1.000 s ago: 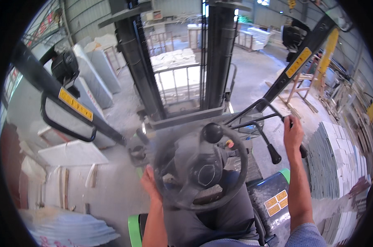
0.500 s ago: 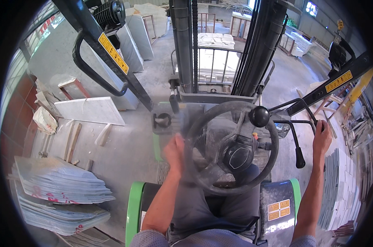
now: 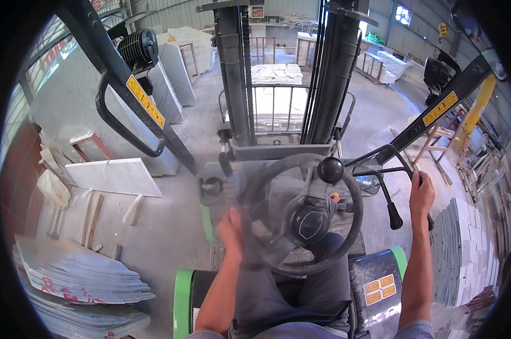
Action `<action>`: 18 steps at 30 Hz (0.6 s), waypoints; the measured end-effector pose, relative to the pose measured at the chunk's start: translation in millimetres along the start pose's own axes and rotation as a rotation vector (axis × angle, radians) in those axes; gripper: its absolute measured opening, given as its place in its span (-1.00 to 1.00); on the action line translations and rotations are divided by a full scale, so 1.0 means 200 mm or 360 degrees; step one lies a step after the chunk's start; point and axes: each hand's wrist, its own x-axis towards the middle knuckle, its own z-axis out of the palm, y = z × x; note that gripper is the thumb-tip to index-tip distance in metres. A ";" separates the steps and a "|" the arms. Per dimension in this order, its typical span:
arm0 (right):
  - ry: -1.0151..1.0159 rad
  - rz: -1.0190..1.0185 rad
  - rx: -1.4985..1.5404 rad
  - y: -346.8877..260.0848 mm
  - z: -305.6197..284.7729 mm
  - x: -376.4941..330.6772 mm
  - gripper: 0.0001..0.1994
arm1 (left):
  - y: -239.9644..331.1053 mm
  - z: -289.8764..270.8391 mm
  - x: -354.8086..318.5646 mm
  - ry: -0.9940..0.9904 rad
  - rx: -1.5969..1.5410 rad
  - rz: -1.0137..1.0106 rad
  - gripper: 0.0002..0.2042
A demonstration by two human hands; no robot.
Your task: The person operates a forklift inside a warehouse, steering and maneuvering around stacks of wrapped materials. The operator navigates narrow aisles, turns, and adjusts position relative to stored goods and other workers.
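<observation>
I sit on a forklift and look down at its black steering wheel (image 3: 300, 214). My left hand (image 3: 232, 229) grips the wheel's left rim; the rim there is blurred. A black spinner knob (image 3: 330, 169) sits on the wheel's upper right. My right hand (image 3: 421, 192) is closed on a black control lever (image 3: 427, 217) to the right of the wheel. A second lever with a black knob (image 3: 395, 220) stands just left of that hand. The mast (image 3: 284, 73) rises straight ahead, with a load of pale stone slabs (image 3: 275, 85) beyond its guard rails.
Stacks of grey stone sheets (image 3: 80, 277) lie low on the left. A white slab (image 3: 111, 176) rests on wooden blocks left of the mast. Large stone blocks (image 3: 173, 73) stand behind it. Stacked tiles (image 3: 464, 254) and wooden frames (image 3: 436, 141) line the right side.
The view has swung, so the surroundings shifted across the picture. The wheel has turned: its knob went from upper left to upper right. My left hand stays on the rim, my right on the lever.
</observation>
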 end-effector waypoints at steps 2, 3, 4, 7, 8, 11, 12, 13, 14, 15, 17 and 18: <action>-0.0040 0.0044 0.0009 0.03 -0.08 -0.10 -0.73 | -0.01 -0.03 -0.08 0.0004 -0.0011 -0.0027 -0.57; -0.0176 0.0136 -0.0077 0.04 -0.11 -0.16 -0.72 | -0.02 -0.05 -0.10 -0.0001 0.0020 -0.0043 -0.57; -0.0308 0.0236 -0.0171 0.06 -0.15 -0.21 -0.72 | -0.02 -0.05 -0.10 -0.0003 0.0051 -0.0066 -0.57; -0.0522 0.0333 -0.0084 0.08 -0.22 -0.36 -0.75 | -0.03 -0.04 -0.10 -0.0006 -0.0003 -0.0030 -0.59; -0.0590 0.0363 0.0007 0.07 -0.22 -0.37 -0.76 | -0.03 -0.01 -0.07 0.0004 -0.0081 -0.0028 -0.60; -0.0141 0.0040 0.0013 -0.07 -0.26 -0.38 -0.75 | -0.07 0.03 -0.05 0.0053 -0.0222 -0.0048 -0.63; -0.0162 0.0134 0.0227 -0.15 -0.26 -0.35 -0.67 | -0.08 0.04 -0.05 0.0058 -0.0192 -0.0045 -0.64; -0.0222 -0.0009 0.0487 -0.25 -0.27 -0.33 -0.64 | -0.09 0.04 -0.07 0.0077 -0.0246 -0.0002 -0.65; -0.0299 -0.0075 0.0736 -0.37 -0.28 -0.31 -0.61 | -0.10 0.04 -0.06 0.0133 -0.0143 0.0104 -0.65; -0.0375 -0.0163 0.1010 -0.49 -0.33 -0.33 -0.58 | -0.10 0.03 -0.09 0.0150 -0.0024 0.0085 -0.63; -0.0485 -0.0444 0.1114 -0.77 -0.31 -0.31 -0.50 | -0.09 0.02 -0.11 0.0165 0.0077 0.0068 -0.59; -0.0470 -0.0585 0.1119 -0.91 -0.28 -0.29 -0.47 | -0.08 0.02 -0.11 0.0162 0.0147 0.0068 -0.62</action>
